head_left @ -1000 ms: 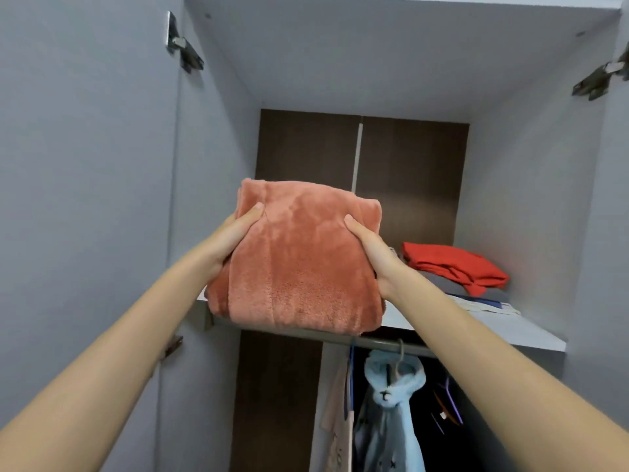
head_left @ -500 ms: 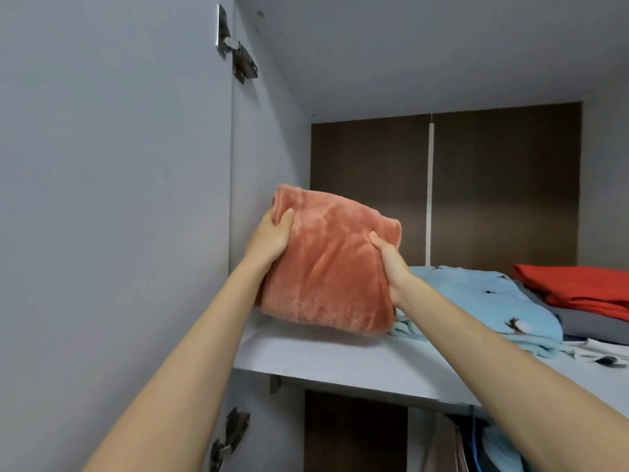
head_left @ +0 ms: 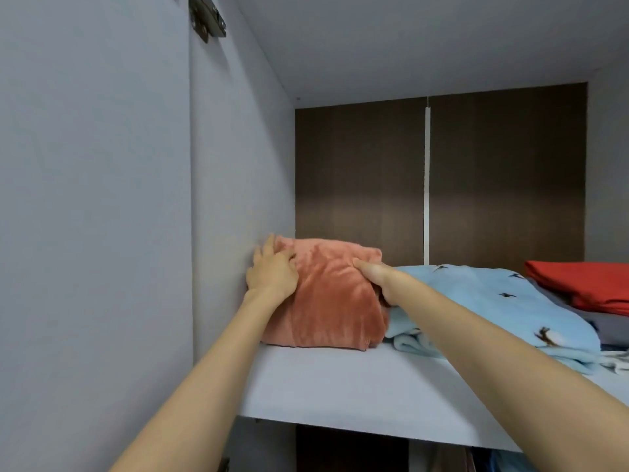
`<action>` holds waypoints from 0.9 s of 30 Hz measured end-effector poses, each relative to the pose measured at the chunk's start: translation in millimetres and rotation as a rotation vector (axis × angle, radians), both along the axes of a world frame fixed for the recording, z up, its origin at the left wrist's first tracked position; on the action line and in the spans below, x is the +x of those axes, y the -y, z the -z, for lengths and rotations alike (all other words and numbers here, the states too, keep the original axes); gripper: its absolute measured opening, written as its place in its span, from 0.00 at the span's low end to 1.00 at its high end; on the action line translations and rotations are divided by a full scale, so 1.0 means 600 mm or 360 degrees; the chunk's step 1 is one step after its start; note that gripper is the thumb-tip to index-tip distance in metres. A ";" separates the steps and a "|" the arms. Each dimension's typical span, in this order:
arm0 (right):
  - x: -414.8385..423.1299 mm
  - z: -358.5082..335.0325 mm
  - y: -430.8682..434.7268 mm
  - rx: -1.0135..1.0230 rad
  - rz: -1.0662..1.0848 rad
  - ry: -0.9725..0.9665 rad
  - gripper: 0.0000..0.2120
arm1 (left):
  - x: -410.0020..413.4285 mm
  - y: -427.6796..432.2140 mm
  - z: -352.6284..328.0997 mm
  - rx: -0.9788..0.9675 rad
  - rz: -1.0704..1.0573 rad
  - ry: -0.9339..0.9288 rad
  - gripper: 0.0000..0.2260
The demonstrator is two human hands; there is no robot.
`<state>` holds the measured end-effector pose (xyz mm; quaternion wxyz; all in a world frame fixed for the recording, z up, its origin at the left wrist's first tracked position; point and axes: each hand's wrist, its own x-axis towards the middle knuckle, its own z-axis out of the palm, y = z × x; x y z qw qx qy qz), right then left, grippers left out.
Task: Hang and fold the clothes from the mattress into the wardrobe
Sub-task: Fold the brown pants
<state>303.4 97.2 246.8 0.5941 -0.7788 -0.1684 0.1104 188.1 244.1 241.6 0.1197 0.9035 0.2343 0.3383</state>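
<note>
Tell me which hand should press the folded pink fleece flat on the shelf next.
Left, probably. The left hand grips the pink fleece on top, beside the wardrobe wall, free to press down. The right hand is wedged between it and the light blue garment, only its thumb on top.

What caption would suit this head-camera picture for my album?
Left hand and right hand hold a folded salmon fleece on the wardrobe shelf beside a light blue garment.

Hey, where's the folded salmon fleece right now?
Head view: the salmon fleece lies on the wardrobe shelf at its left end, by the side wall, touching the light blue garment on its right.
</note>
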 end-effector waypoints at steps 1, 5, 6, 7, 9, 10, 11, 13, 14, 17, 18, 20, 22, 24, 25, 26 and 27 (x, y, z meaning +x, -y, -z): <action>0.005 0.001 -0.001 -0.0166 0.0048 0.0187 0.34 | 0.009 -0.003 0.001 0.0033 0.0010 -0.0091 0.19; 0.010 -0.002 -0.011 -0.0810 0.0179 0.1044 0.32 | 0.046 -0.017 -0.005 0.0012 0.0084 -0.0241 0.19; 0.014 -0.005 -0.015 -0.0836 0.0130 0.1197 0.29 | 0.053 -0.019 -0.007 -0.0034 0.0117 -0.0257 0.19; 0.020 -0.007 -0.020 -0.0857 0.0045 0.1297 0.27 | 0.060 -0.021 -0.007 -0.0080 0.0148 -0.0275 0.20; 0.033 0.001 -0.033 -0.1032 -0.0115 0.1309 0.25 | 0.071 -0.025 -0.003 -0.0116 0.0160 -0.0339 0.20; 0.040 0.010 -0.040 -0.1142 -0.0174 0.1261 0.25 | 0.075 -0.027 0.001 -0.0116 0.0139 -0.0386 0.21; 0.048 0.018 -0.045 -0.1213 -0.0218 0.1214 0.26 | 0.080 -0.030 0.004 -0.0114 0.0111 -0.0442 0.21; 0.058 0.032 -0.050 -0.1253 -0.0262 0.1171 0.26 | 0.088 -0.034 0.010 -0.0114 0.0059 -0.0554 0.23; 0.061 0.034 -0.051 -0.1267 -0.0264 0.1168 0.26 | 0.090 -0.035 0.011 -0.0115 0.0045 -0.0595 0.24; 0.060 0.028 -0.046 -0.1323 -0.0273 0.1105 0.27 | 0.090 -0.027 0.012 -0.0129 -0.0002 -0.0629 0.25; 0.058 0.027 -0.045 -0.1328 -0.0270 0.1101 0.27 | 0.088 -0.024 0.012 -0.0122 -0.0021 -0.0618 0.25; 0.051 0.030 -0.041 -0.1296 -0.0257 0.1152 0.27 | 0.081 -0.018 0.013 -0.0087 -0.0034 -0.0573 0.24; 0.045 0.035 -0.034 -0.1167 -0.0222 0.1211 0.26 | 0.072 -0.012 0.015 -0.0043 -0.0027 -0.0488 0.22; 0.033 0.032 -0.023 -0.1007 -0.0145 0.1266 0.24 | 0.061 -0.007 0.012 -0.0041 -0.0008 -0.0356 0.20; 0.025 0.027 -0.015 -0.0946 -0.0113 0.1299 0.22 | 0.054 -0.004 0.010 -0.0052 0.0007 -0.0282 0.20; 0.016 0.020 -0.005 -0.0899 -0.0098 0.1326 0.21 | 0.046 -0.001 0.007 -0.0060 0.0021 -0.0211 0.19; 0.006 0.012 0.007 -0.0847 -0.0097 0.1340 0.21 | 0.039 0.004 0.004 -0.0066 0.0036 -0.0146 0.20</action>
